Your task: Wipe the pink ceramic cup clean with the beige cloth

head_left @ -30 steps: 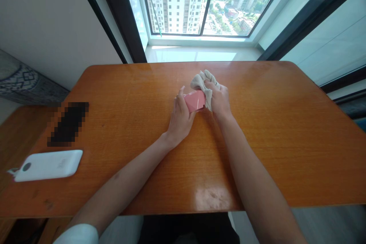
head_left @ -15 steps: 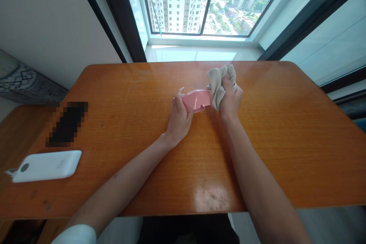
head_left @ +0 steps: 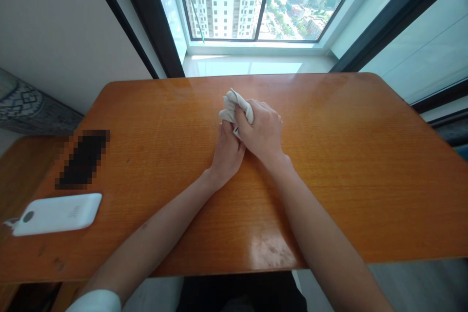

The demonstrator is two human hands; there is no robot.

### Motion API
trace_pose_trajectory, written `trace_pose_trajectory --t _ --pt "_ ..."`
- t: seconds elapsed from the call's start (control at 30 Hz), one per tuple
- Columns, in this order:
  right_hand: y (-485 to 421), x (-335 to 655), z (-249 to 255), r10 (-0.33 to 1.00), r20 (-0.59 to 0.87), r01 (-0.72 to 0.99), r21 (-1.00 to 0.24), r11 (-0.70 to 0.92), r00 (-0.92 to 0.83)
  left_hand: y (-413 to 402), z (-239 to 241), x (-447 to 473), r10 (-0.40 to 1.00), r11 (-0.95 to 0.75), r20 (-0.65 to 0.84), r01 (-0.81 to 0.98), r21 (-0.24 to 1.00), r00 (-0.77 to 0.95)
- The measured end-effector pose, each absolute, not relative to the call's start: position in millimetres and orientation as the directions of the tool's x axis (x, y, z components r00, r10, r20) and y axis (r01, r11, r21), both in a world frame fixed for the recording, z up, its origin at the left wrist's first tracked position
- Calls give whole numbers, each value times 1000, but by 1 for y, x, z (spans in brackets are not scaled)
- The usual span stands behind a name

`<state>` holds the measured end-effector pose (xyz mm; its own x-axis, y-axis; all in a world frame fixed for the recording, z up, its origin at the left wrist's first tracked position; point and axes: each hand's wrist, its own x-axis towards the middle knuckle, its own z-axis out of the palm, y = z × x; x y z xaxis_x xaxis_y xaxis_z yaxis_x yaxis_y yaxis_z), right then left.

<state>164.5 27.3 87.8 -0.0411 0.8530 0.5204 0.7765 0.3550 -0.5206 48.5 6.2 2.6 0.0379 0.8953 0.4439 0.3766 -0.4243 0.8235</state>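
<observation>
My right hand (head_left: 261,134) is closed round a crumpled beige cloth (head_left: 232,105) and lies over the spot where the pink object was, hiding it fully. My left hand (head_left: 226,151) rests on the orange wooden table (head_left: 347,165) just under and left of the right hand, its fingers curled up against the covered thing. Both hands touch each other near the table's middle, toward the far edge.
A white power bank (head_left: 54,214) lies at the table's near left. A blurred-out dark object (head_left: 83,158) sits just beyond it. A window (head_left: 256,0) overlooks tall buildings behind the table. A patterned grey item (head_left: 29,107) stands at far left.
My right hand has swung the cloth from the right of the pink object to the left, over it, so the pink object is now hidden. The left hand has stayed put.
</observation>
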Motion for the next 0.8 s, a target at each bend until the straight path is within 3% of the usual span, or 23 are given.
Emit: trace_pose_trajectory --t 0.2,0.33,0.5,0.67,0.8 --pt "39 177 98 929 354 548 -800 244 103 2 5 50 883 -435 469 420 797 26" --pt "50 193 86 965 185 241 -961 138 185 0 6 49 884 -434 467 437 788 37" --pt "63 205 58 982 53 -128 -989 78 184 2 5 48 892 -419 451 415 808 24" --pt "69 210 34 971 53 -170 -981 95 233 4 3 46 888 -426 460 391 816 9" --pt "66 221 38 902 137 -37 -985 167 408 3 4 46 887 -423 462 381 822 -11"
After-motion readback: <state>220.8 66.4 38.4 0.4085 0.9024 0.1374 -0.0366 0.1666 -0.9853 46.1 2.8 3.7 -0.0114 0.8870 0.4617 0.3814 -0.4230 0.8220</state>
